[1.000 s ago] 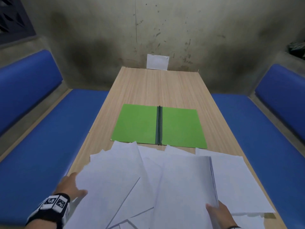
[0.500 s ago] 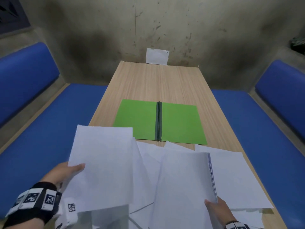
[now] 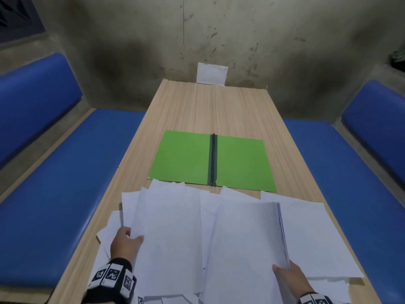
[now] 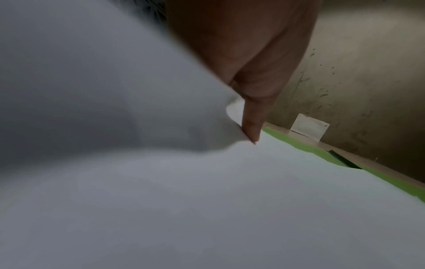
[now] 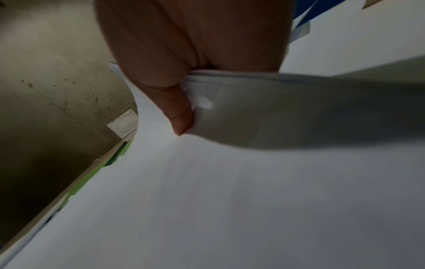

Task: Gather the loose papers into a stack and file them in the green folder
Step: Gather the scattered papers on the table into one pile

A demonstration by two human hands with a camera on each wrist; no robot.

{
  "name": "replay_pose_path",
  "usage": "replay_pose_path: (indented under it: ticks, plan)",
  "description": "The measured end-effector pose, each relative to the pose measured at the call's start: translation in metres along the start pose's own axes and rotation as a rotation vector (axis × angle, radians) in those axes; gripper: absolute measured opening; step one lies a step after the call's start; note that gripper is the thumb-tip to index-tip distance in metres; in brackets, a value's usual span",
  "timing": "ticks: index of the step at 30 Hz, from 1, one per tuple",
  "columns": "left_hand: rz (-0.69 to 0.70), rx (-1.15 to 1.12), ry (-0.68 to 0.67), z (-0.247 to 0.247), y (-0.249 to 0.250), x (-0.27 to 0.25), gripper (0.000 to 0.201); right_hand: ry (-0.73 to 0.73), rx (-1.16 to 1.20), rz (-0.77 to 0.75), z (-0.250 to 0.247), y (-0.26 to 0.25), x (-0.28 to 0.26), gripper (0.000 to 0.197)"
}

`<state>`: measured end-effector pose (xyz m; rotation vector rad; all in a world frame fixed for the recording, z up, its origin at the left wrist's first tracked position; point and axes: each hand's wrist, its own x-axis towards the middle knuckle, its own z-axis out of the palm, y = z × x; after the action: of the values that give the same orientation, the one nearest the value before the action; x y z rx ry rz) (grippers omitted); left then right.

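Gathering is being carried out, and it is judged to be only partly done. A bundle of sheets is being gripped at its near right corner by the right hand, with the thumb pressed on top and the fingers tucked underneath, as the right wrist view is showing; the bundle is being held tilted up off the desk. A single sheet is being pinched at its left edge by the left hand, the thumb lying over the paper and the fingers hidden beneath it. Both wrists are being kept low at the near end of the desk, the left one turned slightly inward toward the bundle.

Further out, several loose papers are lying fanned and overlapping across the near part of the desk, some under the held sheets, some sticking out to the left and right. The green folder is lying open and flat just beyond them, its dark spine running near to far, with nothing filed in it. A small white card is standing against the wall at the far end.

What is left, by this judgement: the remaining sheets are to be collected, squared, laid in the folder, and the folder closed.
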<state>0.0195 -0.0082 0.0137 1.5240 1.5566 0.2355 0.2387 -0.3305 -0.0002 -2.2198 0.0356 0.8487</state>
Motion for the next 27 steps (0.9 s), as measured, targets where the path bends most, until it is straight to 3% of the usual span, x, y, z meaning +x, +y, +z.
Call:
replay_pose_path:
  ticks: [3,5,8,10,16,19,22,24,27]
  plan:
    - [0.036,-0.097,0.054,-0.011,-0.002,0.007,0.074,-0.005,0.018,-0.024,-0.002,-0.001,0.0,0.005]
    - [0.041,-0.093,0.063,-0.023,-0.004,0.011,0.085,-0.003,0.049,-0.05,-0.006,-0.007,0.001,0.009]
    - [0.071,-0.096,-0.013,-0.036,-0.009,0.014,0.045,-0.024,0.12,-0.106,-0.011,-0.024,0.004,0.022]
    - [0.114,-0.066,-0.058,-0.04,-0.014,0.017,0.034,-0.076,0.129,-0.149,-0.01,-0.043,0.002,0.021]
    - [0.159,-0.058,-0.063,-0.046,-0.029,0.017,0.034,-0.131,-0.188,-0.299,0.029,-0.077,0.02,0.011]
    - [0.162,-0.048,-0.051,-0.048,-0.036,0.02,0.035,-0.169,-0.294,-0.3,0.046,-0.08,0.031,0.024]
    - [0.142,-0.037,-0.058,-0.047,-0.041,0.022,0.036,-0.166,-0.462,-0.305,0.049,-0.083,0.028,0.015]
    - [0.121,-0.037,-0.063,-0.044,-0.044,0.024,0.036,-0.158,-0.481,-0.333,0.049,-0.081,0.029,0.035]
    - [0.088,-0.013,-0.07,-0.04,-0.047,0.025,0.033,-0.162,-0.401,-0.404,0.038,-0.082,0.025,0.031]
